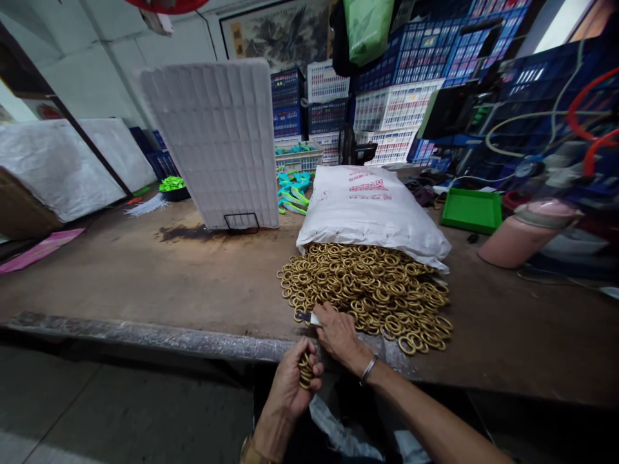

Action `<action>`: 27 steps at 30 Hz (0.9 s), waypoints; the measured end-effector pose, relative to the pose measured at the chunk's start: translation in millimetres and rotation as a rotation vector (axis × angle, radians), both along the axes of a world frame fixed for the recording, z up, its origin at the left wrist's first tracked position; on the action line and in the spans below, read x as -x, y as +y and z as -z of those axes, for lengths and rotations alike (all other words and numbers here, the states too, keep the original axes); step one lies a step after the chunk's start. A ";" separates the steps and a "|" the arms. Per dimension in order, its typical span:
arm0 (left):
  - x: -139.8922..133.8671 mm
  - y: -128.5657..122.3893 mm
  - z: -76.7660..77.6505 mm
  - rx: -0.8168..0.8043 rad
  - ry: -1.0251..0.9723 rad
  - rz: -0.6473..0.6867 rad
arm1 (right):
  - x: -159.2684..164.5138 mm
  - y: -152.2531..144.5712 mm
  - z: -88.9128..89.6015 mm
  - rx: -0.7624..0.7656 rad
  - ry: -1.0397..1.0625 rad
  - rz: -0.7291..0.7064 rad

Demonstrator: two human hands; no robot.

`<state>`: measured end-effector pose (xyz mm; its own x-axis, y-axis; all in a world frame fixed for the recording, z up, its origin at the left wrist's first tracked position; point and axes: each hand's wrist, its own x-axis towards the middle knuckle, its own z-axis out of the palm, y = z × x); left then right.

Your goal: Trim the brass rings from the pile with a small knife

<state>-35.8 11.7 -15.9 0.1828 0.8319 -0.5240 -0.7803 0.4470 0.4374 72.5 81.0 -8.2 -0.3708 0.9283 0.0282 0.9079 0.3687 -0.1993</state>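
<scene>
while the head view looks down over a brown tabletop [217,277], both hands are at its near edge, close to each other but apart. the left hand [290,380] is curled around a clutch of gold-coloured rings [304,370], stacked within the bent fingers, just off the edge of the wood. the right hand [338,332], with a silver bracelet [368,370] at its wrist, is closed on a small tool [308,318] with a pale body and a dark tip; the tip points left, at the near left fringe of a big heap of the same rings [367,290]. what the tool is, i cannot tell.

the heap lies loose on the tabletop, right of centre, against the near end of a plump white sack [372,206] with red print. left of the sack, a white ribbed panel [217,142] leans upright in a black wire stand [242,221]. between panel and sack lie teal and green strips [293,193]. to the right are a green tray [471,211] and, nearer, a tilted pink container [525,235]. far left, a pink cloth [41,250] lies flat near the edge. blue and white crates [396,106] are stacked behind, near a framed landscape picture [280,32] on the wall.
</scene>
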 end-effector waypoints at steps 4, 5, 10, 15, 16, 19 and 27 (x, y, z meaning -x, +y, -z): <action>-1.9 1.2 -0.6 -0.012 0.062 0.011 | 1.1 1.0 -1.5 -0.009 -0.018 -0.002; -2.3 1.1 -1.5 -0.021 0.081 0.013 | 0.5 1.2 -1.9 -0.009 -0.016 -0.002; -2.7 -1.7 -9.1 -0.080 0.182 -0.008 | -9.8 3.9 -4.3 -0.003 0.066 0.010; -6.4 4.3 -16.5 -0.192 0.453 -0.093 | -26.2 5.7 -9.4 0.030 0.264 0.070; -8.1 7.1 -18.0 -0.218 0.532 -0.105 | -28.6 5.2 -10.5 0.048 0.325 0.072; -14.5 16.4 -22.6 -0.287 0.726 -0.097 | -34.3 2.5 -13.1 0.146 0.542 0.057; -31.8 28.6 -26.8 -0.592 0.834 0.010 | -50.9 -2.9 -13.1 0.462 0.959 0.113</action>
<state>-4.0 40.3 11.0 -0.0438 0.9990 0.0071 -0.1243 -0.0125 0.9922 123.4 78.1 4.9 -0.2913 0.9513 -0.1006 0.3222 -0.0015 -0.9467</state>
